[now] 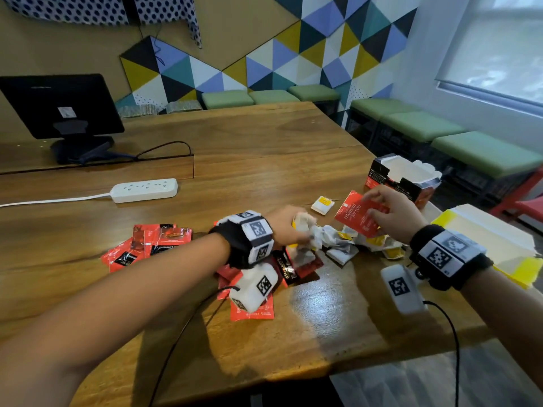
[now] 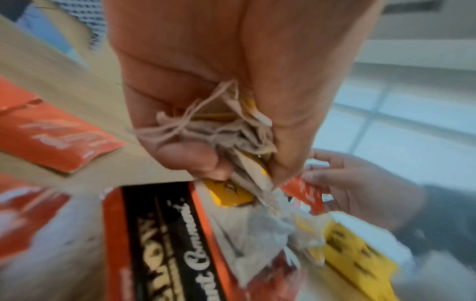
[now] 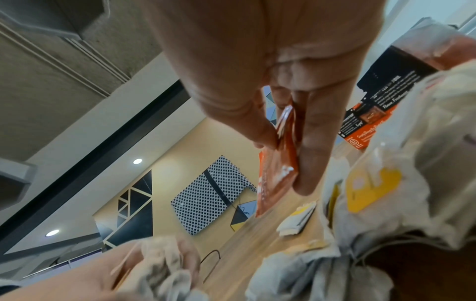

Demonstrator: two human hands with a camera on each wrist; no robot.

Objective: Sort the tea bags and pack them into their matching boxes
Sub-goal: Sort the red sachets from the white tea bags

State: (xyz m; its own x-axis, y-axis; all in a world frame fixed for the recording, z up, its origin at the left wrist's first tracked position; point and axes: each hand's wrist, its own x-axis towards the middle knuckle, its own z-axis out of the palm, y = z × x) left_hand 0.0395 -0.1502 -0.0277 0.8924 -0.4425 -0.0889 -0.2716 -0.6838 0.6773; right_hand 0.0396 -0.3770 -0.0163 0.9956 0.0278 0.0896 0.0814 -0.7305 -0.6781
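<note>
My left hand point(image 1: 289, 227) grips a bunch of white tea bags with yellow tags point(image 1: 305, 227), their strings bundled in the fist point(image 2: 219, 130). My right hand point(image 1: 390, 211) pinches a red tea sachet point(image 1: 360, 214) between thumb and fingers point(image 3: 285, 142), lifted above the pile. More white tea bags point(image 1: 340, 245) lie between the hands. Red sachets point(image 1: 147, 245) lie at the left and under my left wrist point(image 1: 252, 309). An open red and black box point(image 1: 402, 177) stands at the right. An open yellow and white box point(image 1: 493, 239) lies past my right wrist.
A single yellow-tagged tea bag point(image 1: 322, 204) lies apart on the wooden table point(image 1: 264, 148). A white power strip point(image 1: 145, 190) and a monitor point(image 1: 61, 107) stand at the back left. Green benches point(image 1: 417, 124) line the wall. The table's near edge point(image 1: 293, 374) is close.
</note>
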